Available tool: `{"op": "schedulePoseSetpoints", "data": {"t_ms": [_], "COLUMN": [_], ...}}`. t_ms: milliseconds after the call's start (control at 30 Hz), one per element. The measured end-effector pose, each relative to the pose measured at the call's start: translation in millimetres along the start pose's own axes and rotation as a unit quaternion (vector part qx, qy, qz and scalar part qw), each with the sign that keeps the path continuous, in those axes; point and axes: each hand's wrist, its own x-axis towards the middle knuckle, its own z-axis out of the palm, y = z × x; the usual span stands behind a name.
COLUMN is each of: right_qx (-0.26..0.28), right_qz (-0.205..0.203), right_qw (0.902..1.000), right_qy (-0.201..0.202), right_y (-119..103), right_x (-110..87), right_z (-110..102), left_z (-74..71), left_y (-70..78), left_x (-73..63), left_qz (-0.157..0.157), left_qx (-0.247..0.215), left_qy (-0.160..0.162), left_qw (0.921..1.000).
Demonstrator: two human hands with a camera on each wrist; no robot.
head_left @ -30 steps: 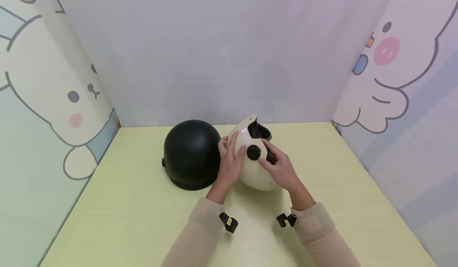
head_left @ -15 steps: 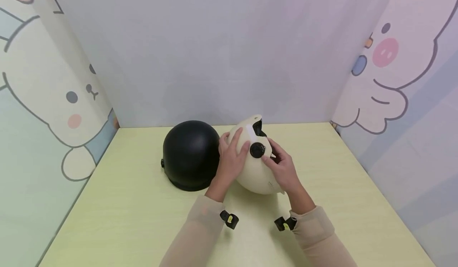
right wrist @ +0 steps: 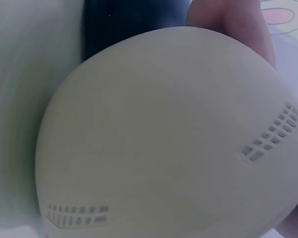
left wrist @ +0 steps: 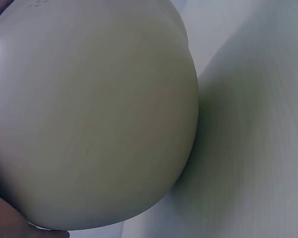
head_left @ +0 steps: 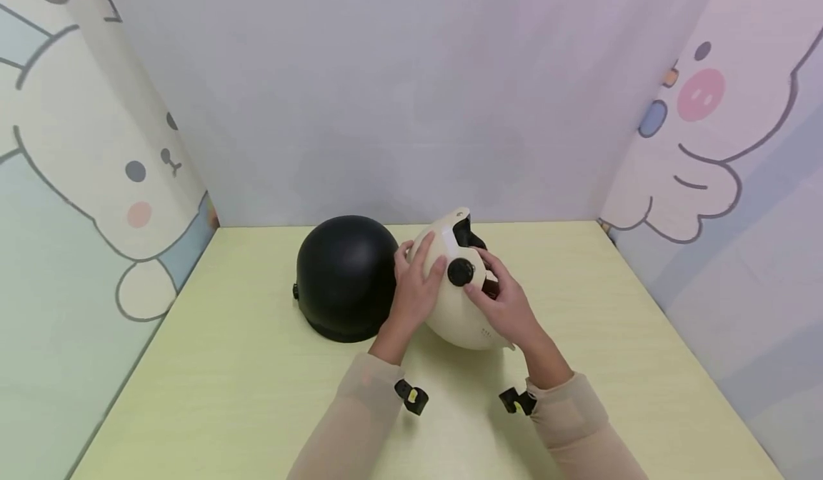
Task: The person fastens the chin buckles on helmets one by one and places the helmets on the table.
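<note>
A cream helmet [head_left: 459, 323] with a round black knob [head_left: 460, 272] on its side stands tilted on the table, its dark opening facing up and right. My left hand [head_left: 414, 283] grips the left part of its shell with spread fingers. At the other side my right hand [head_left: 504, 301] holds the edge, thumb just under the knob and fingers over the rim; part of these fingers is hidden. Small vent holes [right wrist: 270, 134] show in the shell in the right wrist view. The smooth shell [left wrist: 94, 114] fills much of the left wrist view.
A matte black helmet [head_left: 347, 276] sits dome up on the pale yellow table [head_left: 225, 394], close beside the cream helmet and my left hand. A grey-white panel [head_left: 411, 94] rises behind the table, with cartoon-printed walls [head_left: 759, 251] at both sides.
The cream helmet has turned slightly, its top edge and knob shifting a little right, with both hands staying on it. The black helmet has kept its place.
</note>
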Motion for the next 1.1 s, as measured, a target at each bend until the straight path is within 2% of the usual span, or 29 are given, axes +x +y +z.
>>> {"op": "schedulePoseSetpoints", "data": {"t_ms": [100,200,267,367,467,533,667,867,1100], "right_qx": [-0.042,-0.094,-0.140,-0.210,-0.246,-0.253,-0.243,-0.221,-0.203], "right_qz": [-0.002,-0.020,-0.038,-0.070,-0.085,-0.082,-0.075,-0.092,-0.089], "right_qw": [0.9991,0.9953,0.9892,0.9746,0.9645,0.9627,0.9670,0.9707,0.9738], "right_qy": [-0.002,-0.011,-0.021,-0.035,-0.046,-0.046,-0.017,0.019,0.051], "right_y": [-5,-10,-15,-21,-22,-19,-14,-8,-8], "right_x": [0.3,3.7,6.6,11.8,16.1,18.2,18.8,19.1,22.7], "right_z": [-3,-3,-4,-5,-4,-2,1,1,-5], "left_z": [-0.5,-1.1,-1.6,-1.7,-1.2,-0.7,-0.1,1.4,9.4], "left_y": [1.3,1.7,1.8,1.4,0.9,0.2,-1.8,-13.0,-31.6], "left_x": [0.5,1.2,1.4,2.8,4.6,5.2,3.5,-5.0,-15.6], "left_qz": [-0.002,-0.003,-0.005,-0.004,-0.002,0.001,-0.001,0.000,0.035], "left_qx": [0.000,0.003,0.006,0.002,-0.008,-0.015,-0.028,-0.065,-0.135], "left_qy": [-0.002,-0.004,-0.008,-0.013,-0.014,-0.011,-0.010,0.002,0.034], "left_qw": [1.0000,1.0000,0.9999,0.9999,0.9999,0.9998,0.9996,0.9979,0.9897]}}
